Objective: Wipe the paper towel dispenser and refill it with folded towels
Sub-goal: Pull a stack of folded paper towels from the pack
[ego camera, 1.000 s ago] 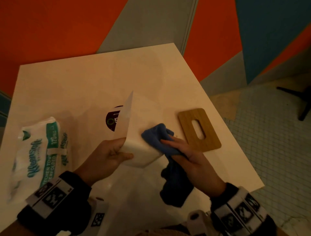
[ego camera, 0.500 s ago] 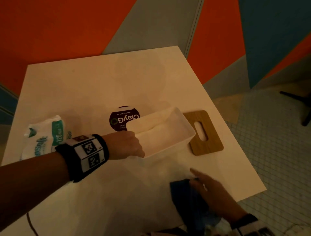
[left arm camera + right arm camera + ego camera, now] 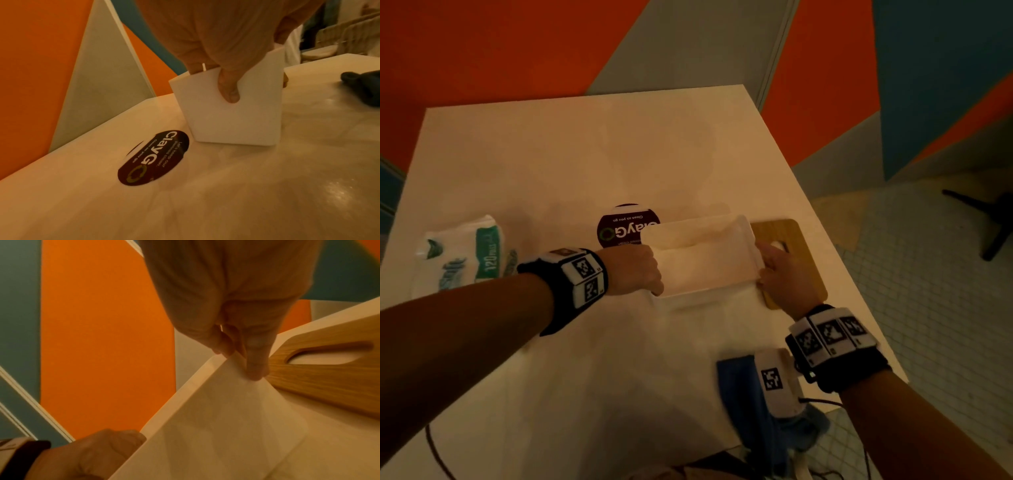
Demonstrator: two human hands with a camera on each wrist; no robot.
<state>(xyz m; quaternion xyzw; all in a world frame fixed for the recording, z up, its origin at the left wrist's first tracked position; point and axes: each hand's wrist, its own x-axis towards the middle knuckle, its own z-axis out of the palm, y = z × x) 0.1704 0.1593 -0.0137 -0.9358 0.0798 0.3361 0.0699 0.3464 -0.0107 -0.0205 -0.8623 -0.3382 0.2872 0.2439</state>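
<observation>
Gripping the white dispenser box point(image 3: 705, 260) at both ends on the white table point(image 3: 571, 164): left hand point(image 3: 633, 270) curling over the left rim, thumb outside; right hand point(image 3: 784, 274) pinching the right rim. Sitting open-side up between the "ClayGo – Clean as you go" sticker point(image 3: 619, 229) and bamboo slotted lid point(image 3: 798, 253). Lying far left, towel pack point(image 3: 462, 257) reading "120 pulls". Dangling off the near edge, blue cloth point(image 3: 743, 394).

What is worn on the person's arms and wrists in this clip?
Both forearms are bare, with no sleeves. The left wrist carries a black band with white blocks printed with black square marker codes. The right wrist has a matching black band with three such blocks, plus a white box-shaped camera unit bearing another code and a thin dark cable.
</observation>
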